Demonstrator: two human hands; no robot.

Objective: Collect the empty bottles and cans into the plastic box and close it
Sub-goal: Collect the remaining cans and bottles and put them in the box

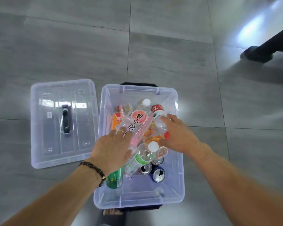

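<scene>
Your left hand [112,146] lies flat, fingers straight, pressing down on the clear bottle with the pink label [136,123] that slants across the top of the pile; a ring shows on one finger and a dark bead bracelet [95,171] circles that wrist. Your right hand [176,132] reaches in from the other side, fingers spread and relaxed over the red-capped bottle [158,115], touching it without curling round it, so neither hand is grasping anything. All the bottles and cans sit inside the clear plastic box [180,178] on the grey tiled floor [72,46]: a green-labelled bottle with a white cap [142,158] lies near the middle, a green bottle [114,178] rests under your left wrist, and opened cans [158,175] stand upright toward the near end. An orange carton [116,119] leans at the left wall. The box's lid [62,123], with its dark handle, lies flat on the floor just beside the box on its left, not yet fitted.
</scene>
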